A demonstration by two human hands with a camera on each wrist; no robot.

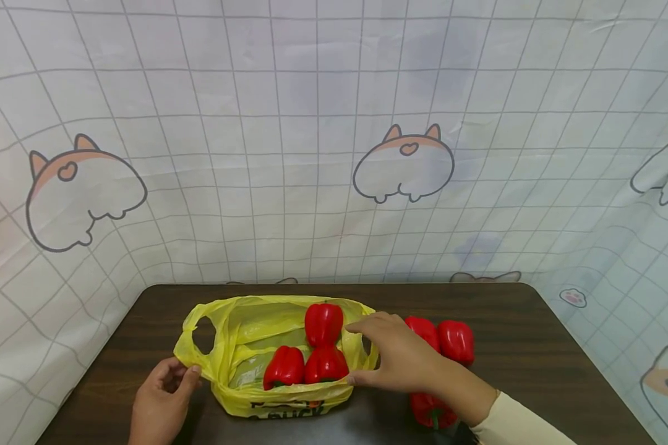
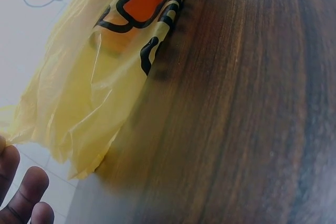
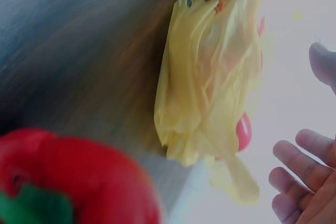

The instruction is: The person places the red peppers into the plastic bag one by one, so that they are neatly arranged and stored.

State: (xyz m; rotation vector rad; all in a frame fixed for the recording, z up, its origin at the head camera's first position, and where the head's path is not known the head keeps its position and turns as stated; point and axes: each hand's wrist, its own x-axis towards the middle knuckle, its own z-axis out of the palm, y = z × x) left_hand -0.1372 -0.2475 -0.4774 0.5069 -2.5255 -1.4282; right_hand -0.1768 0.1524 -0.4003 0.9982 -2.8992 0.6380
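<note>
Bag (image 1: 281,397) pinched in L hand (image 1: 164,395), R hand (image 1: 386,352) spread, arm (image 1: 459,386) partly blocking tbl (image 1: 518,340) peppers (image 1: 456,342)

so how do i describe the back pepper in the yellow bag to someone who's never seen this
On the dark table, find the open yellow bag. Three red peppers show inside; you want the rear pepper. It alone sits toward the bag's far side, behind the left front pepper and right front pepper.
</note>
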